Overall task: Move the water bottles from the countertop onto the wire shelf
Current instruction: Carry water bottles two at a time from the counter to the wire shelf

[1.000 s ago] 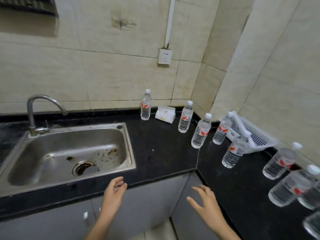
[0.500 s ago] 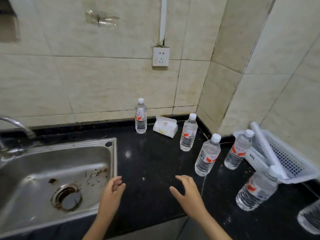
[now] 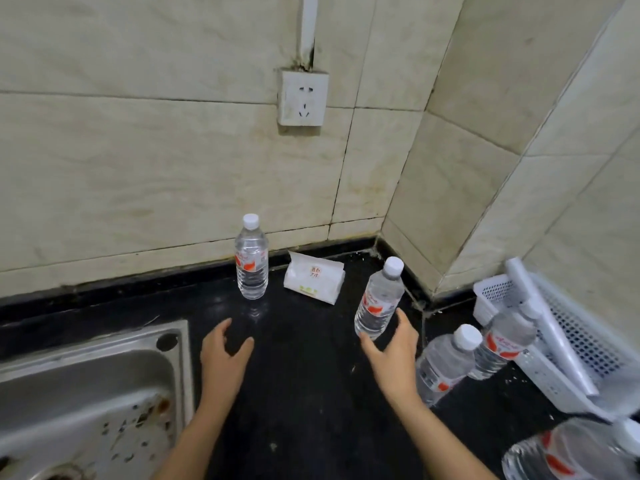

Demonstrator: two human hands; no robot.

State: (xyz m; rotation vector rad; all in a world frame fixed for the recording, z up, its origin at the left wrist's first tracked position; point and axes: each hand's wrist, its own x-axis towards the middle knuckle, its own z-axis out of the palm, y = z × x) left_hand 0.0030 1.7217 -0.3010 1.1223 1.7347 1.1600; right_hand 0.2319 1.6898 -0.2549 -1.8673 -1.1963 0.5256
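Observation:
Several clear water bottles with white caps and red labels stand on the black countertop (image 3: 304, 382). One bottle (image 3: 251, 259) stands near the back wall. Below it my left hand (image 3: 221, 362) hovers open, apart from it. A second bottle (image 3: 379, 301) stands right of centre; my right hand (image 3: 393, 355) is open just under its base, thumb and fingers spread to either side, not closed on it. Two more bottles (image 3: 441, 365) (image 3: 502, 344) stand right of that hand. Another bottle (image 3: 568, 452) is cut off at the bottom right. No wire shelf is in view.
A steel sink (image 3: 86, 403) fills the lower left. A white tissue pack (image 3: 313, 282) lies between the two back bottles. A white plastic basket (image 3: 561, 341) leans in the right corner. A wall socket (image 3: 303, 98) sits above on the tiled wall.
The view has closed in on the counter corner. Both hands have reached forward, the left toward the back bottle, the right up to the base of the second bottle.

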